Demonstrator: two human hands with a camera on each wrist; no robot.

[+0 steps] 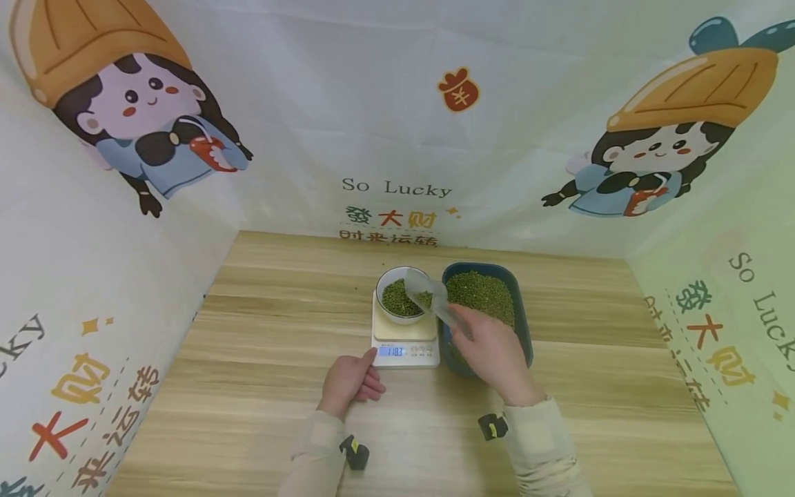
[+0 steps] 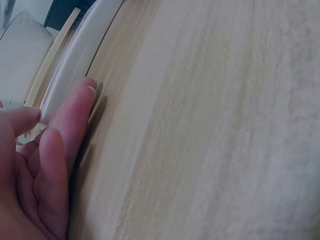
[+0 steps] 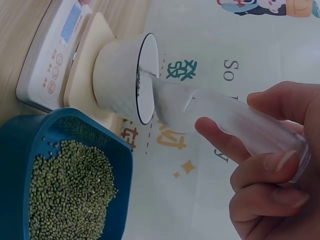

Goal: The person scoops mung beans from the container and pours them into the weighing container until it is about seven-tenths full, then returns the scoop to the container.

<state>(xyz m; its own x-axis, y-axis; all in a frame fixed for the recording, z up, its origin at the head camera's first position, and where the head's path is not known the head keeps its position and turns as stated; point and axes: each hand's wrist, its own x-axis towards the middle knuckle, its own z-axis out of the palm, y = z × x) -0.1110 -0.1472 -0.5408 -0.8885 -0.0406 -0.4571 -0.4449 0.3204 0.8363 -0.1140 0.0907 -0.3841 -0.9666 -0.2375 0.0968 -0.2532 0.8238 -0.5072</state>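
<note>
My right hand grips a clear plastic scoop by its handle. The scoop's front end is tilted over the rim of a white bowl with a dark edge. Small green mung beans lie in the bowl, and a few more are in the scoop. Under the bowl is a white kitchen scale, its lit display reading 118.3. My left hand rests at the scale's near left corner, thumb tip touching its edge and the other fingers loosely bent beside it, as the left wrist view shows.
A dark blue tub of mung beans stands right of the scale, under my right forearm and hand. A few stray beans lie on the wooden table behind the bowl. Printed white cloth walls in the back and both sides.
</note>
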